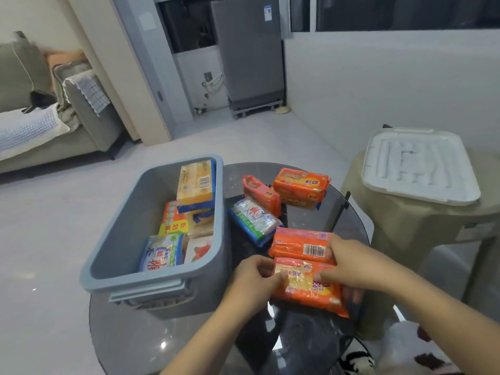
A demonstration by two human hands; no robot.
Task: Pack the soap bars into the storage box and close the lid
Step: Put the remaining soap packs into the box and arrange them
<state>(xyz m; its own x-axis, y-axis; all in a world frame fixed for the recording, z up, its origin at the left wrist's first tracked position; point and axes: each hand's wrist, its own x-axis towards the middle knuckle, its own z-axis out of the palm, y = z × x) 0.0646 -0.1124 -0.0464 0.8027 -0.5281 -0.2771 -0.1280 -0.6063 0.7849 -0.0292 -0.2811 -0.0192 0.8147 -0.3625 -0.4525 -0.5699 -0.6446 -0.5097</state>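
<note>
A grey-blue storage box (119, 220) stands open on the left of a round dark glass table (189, 342), with several wrapped soap bars (195, 182) packed along its right side. On the table to its right lie more soap packs: an orange pack (300, 188), a small red one (260, 192), a white and blue one (254, 220) and two orange packs in front. My left hand (255, 277) and my right hand (349, 262) both grip the nearest orange pack (308, 289); my right fingers also lie over the orange pack behind it (299, 243). The white lid (418, 165) lies on a beige stool at the right.
The beige stool (422, 228) stands close against the table's right edge. A sofa (40, 123) is at the far left, a grey appliance (249, 50) at the back. Pale floor surrounds the table. A black and white patterned thing (357, 359) lies at the bottom right.
</note>
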